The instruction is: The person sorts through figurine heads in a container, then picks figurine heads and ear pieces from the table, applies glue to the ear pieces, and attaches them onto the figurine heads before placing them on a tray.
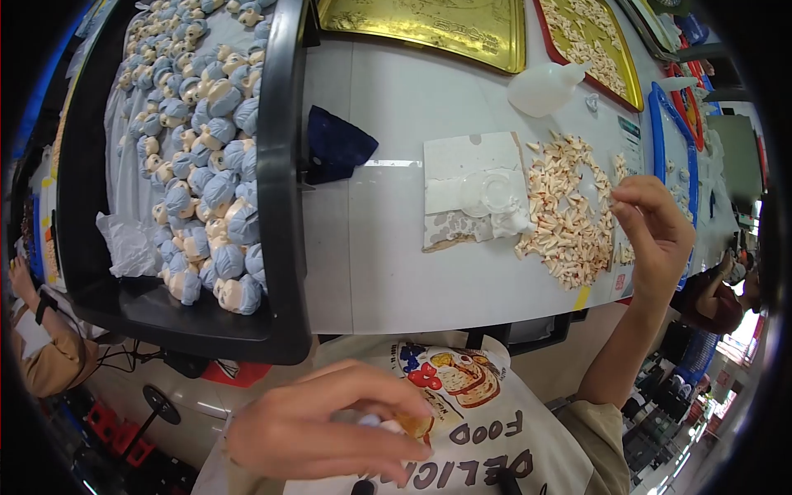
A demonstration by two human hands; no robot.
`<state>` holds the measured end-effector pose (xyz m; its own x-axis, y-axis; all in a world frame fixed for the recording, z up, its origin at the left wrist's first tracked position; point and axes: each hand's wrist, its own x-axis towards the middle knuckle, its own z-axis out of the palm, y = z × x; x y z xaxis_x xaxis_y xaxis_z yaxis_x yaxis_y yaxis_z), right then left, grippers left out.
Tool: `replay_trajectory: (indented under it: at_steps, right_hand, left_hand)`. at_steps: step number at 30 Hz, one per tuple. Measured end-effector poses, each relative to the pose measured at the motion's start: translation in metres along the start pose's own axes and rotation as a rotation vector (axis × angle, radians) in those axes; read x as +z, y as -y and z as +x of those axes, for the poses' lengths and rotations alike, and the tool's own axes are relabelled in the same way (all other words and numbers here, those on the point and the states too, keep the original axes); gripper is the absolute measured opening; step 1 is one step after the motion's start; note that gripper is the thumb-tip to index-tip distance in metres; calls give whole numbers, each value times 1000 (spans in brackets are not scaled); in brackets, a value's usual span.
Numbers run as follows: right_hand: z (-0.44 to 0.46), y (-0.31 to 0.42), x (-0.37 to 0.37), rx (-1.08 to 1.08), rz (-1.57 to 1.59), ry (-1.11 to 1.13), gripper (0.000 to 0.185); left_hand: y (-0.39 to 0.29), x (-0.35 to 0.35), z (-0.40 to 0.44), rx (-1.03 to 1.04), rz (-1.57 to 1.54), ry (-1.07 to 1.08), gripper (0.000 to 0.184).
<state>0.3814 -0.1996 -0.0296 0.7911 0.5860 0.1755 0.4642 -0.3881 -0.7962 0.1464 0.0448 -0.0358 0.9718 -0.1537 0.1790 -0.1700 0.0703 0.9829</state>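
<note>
My left hand (330, 425) is curled in front of the apron at the bottom, blurred, its fingers wrapped round a small doll head (381, 422) in pale blue and cream, mostly hidden. On the right, my right hand (656, 235) pinches thumb and forefinger together over the edge of a pile of small cream parts with reddish ends (569, 219). What sits between those fingertips is too small to make out. Left of the pile lies a worn white board (450, 157) carrying a clear round dish (497, 191).
A black crate (285, 165) at left holds many blue-haired doll heads (219, 190). Beside it lies a dark blue cloth (337, 144). A gold tray (429, 29), a tray of small parts (619, 74) and a white squeeze bottle (544, 88) stand behind. Other people are at both sides.
</note>
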Motion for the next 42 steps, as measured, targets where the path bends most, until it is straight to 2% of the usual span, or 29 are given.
replay_trajectory:
  at_steps: [2,4,6,8,10,11,14,16,19,21,22,23,25,28,31,33,34,36,38,42]
  right_hand:
    - [5,4,9,-26,-2,14,11]
    - [11,9,18,12,107,-10,11]
    - [17,13,28,-1,100,10,11]
    - [23,16,37,-76,156,109,10]
    - [29,19,42,-97,109,163,12]
    - [31,21,45,-125,79,215,15]
    - [39,25,54,-180,-9,338,15]
    - [41,28,63,-194,-61,346,15]
    - [47,22,69,-387,-318,283,16]
    - [48,20,73,-474,-209,261,17]
    - [49,22,74,-502,-173,255,17]
    - [51,34,74,-441,-279,339,18]
    - [52,39,75,-373,-386,422,19]
    - [48,28,80,-417,-357,352,18]
    - [33,25,81,-400,-40,105,16]
    - [22,30,69,-295,26,180,19]
    - [15,34,66,-258,49,205,19]
    - [-3,37,68,-148,216,205,21]
    - [-15,34,70,-120,273,230,21]
    - [-37,24,83,-38,392,194,20]
  left_hand:
    - [15,17,-2,-207,-238,-95,28]
    - [23,20,3,-226,-277,-114,29]
    - [30,19,13,-271,-47,-55,34]
    - [41,25,25,-236,-107,-77,33]
    - [53,30,37,-102,-137,-171,28]
    - [56,32,40,-144,-171,-197,26]
    - [65,36,52,-45,-278,-296,32]
    - [79,38,52,1,-323,-278,32]
    - [88,30,52,63,-338,-248,34]
    - [85,30,52,68,-319,-229,35]
    - [78,33,55,-31,-497,-320,35]
    - [74,35,56,-133,-675,-408,36]
    - [79,35,56,-92,-642,-395,37]
    - [78,36,56,-82,-652,-411,38]
    - [78,34,55,-82,-734,-397,37]
    - [82,30,53,-55,-771,-357,38]
    - [85,28,51,-4,-531,-328,38]
    - [84,32,52,42,-292,-289,38]
    - [76,43,56,-66,-465,-518,36]
    - [82,42,57,-29,-355,-526,35]
